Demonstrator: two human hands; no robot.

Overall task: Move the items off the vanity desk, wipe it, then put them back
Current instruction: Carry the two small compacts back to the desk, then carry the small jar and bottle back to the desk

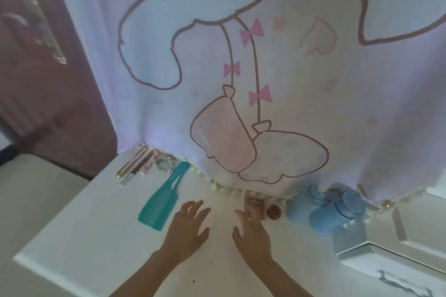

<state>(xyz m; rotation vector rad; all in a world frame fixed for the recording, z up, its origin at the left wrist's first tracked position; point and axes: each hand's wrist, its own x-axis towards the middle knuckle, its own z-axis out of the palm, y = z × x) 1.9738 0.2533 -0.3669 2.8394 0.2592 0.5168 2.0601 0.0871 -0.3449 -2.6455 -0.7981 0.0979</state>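
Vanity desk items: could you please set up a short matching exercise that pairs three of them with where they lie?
Things:
1. teal plastic comb
2. pale blue plastic bottles
3. slim pink and gold cosmetic tubes

Places:
A. far left corner, by the curtain
B. right of the right hand
C. just left of the left hand

Pairs: 1-C, 2-B, 3-A

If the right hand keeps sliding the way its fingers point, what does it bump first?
Probably the small pink compact: the right hand already has its fingertips at the edge of it. The hanging cloth is behind.
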